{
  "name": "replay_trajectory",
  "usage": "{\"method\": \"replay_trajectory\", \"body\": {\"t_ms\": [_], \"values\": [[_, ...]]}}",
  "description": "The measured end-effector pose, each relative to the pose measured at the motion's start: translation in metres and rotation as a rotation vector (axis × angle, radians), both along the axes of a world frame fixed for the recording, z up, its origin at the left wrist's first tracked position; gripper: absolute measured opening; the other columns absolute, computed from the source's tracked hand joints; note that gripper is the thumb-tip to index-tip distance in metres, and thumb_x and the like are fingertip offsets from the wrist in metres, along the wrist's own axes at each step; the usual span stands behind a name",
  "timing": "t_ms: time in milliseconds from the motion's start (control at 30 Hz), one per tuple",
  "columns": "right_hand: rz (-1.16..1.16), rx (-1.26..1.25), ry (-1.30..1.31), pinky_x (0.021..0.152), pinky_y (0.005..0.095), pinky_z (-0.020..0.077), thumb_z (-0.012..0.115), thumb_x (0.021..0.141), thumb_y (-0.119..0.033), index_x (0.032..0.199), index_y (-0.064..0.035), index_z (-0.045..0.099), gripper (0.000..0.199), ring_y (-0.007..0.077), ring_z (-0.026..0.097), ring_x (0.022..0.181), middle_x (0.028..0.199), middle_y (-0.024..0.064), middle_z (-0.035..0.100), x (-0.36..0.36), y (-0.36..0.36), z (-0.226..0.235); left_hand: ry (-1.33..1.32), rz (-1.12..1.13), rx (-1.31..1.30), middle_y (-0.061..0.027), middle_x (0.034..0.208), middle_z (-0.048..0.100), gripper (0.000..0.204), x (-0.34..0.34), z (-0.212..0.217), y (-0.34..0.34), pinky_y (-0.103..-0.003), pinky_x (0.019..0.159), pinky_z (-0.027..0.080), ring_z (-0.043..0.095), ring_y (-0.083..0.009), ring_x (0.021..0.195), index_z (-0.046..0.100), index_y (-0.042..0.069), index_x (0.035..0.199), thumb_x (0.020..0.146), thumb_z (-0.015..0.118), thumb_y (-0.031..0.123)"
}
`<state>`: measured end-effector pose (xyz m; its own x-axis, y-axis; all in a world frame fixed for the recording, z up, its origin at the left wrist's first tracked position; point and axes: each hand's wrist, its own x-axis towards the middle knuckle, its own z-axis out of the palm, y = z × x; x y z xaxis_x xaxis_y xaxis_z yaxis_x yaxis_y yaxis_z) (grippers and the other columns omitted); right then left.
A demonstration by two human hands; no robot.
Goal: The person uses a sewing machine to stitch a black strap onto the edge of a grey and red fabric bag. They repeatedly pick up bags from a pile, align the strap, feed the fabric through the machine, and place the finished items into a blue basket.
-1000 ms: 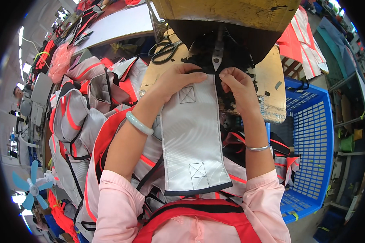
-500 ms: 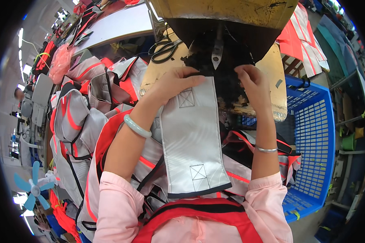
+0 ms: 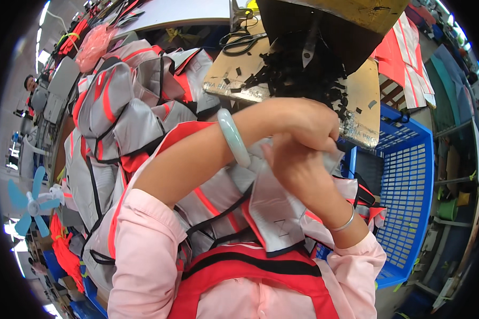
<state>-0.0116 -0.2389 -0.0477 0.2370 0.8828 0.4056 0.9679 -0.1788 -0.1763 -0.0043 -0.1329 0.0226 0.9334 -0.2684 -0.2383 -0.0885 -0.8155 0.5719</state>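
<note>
left hand and right hand both pinch grey reflective fabric panel | risk: the panel could slip from the crossed hands and bunch, or snag on the wooden board edge

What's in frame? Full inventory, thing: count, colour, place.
grey fabric panel: one, grey with stitched squares, held under both hands
vest pieces: a pile, grey with red and black trim, left
sewing machine: one, dark and tan, top centre
work board: one, tan, littered with black scraps, below the machine
scissors: one pair, black, on the board
crate: one, blue, right
fan: one, blue, far left
bangle: one, pale green, left wrist
bracelet: one, silver, right wrist
left hand: over the right, on the panel
right hand: gripping the panel
</note>
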Motion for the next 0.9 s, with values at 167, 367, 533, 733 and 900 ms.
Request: {"method": "replay_trajectory", "body": {"t_ms": [167,367,533,733,900], "values": [[0.063,-0.161,0.306,0.069,0.0418,0.0459,0.066,0.072,-0.026,0.085,-0.0020,0.062,0.028,0.0326,0.060,0.078,0.083,0.0151,0.061,0.022,-0.035,0.000,-0.234,0.450,-0.350,-0.0150,0.098,0.066,0.038,-0.042,-0.046,0.012,-0.036,0.082,0.047,0.062,-0.0320,0.092,0.064,0.003,0.104,0.088,0.051,0.035],[0.185,-0.144,0.358,0.071,0.0415,0.0436,0.063,0.068,-0.028,0.074,-0.0034,0.062,0.025,0.0311,0.058,0.075,0.077,0.0132,0.058,0.024,-0.073,-0.011,0.234,0.165,0.028,-0.0183,0.098,0.066,0.059,-0.103,-0.065,-0.006,-0.040,0.083,0.048,0.062,-0.0326,0.094,0.065,0.009,0.110,0.068,0.069,0.050],[0.185,-0.130,0.373,0.069,0.0409,0.0450,0.065,0.071,-0.029,0.077,-0.0029,0.060,0.028,0.0319,0.059,0.074,0.077,0.0142,0.060,0.024,-0.080,-0.013,0.219,0.146,0.301,-0.0154,0.089,0.067,0.041,-0.109,-0.042,-0.026,-0.040,0.074,0.051,0.065,-0.0303,0.086,0.068,0.007,0.101,0.070,0.069,0.034],[0.000,0.129,0.542,0.063,0.0389,0.0470,0.069,0.075,-0.027,0.084,-0.0018,0.059,0.028,0.0339,0.060,0.071,0.078,0.0159,0.062,0.029,-0.058,0.026,-0.495,0.149,0.763,-0.0079,0.074,0.059,0.014,-0.092,0.002,0.002,-0.037,0.062,0.049,0.062,-0.0270,0.071,0.062,0.006,0.073,0.071,0.068,0.019],[-0.071,0.183,0.747,0.059,0.0348,0.0454,0.066,0.075,-0.025,0.092,-0.0008,0.062,0.030,0.0267,0.059,0.060,0.072,0.0154,0.062,0.060,-0.038,0.043,-0.552,0.364,0.635,-0.0077,0.075,0.060,0.020,-0.068,0.013,0.017,-0.038,0.063,0.047,0.061,-0.0278,0.073,0.065,0.007,0.075,0.076,0.067,0.027]]}}
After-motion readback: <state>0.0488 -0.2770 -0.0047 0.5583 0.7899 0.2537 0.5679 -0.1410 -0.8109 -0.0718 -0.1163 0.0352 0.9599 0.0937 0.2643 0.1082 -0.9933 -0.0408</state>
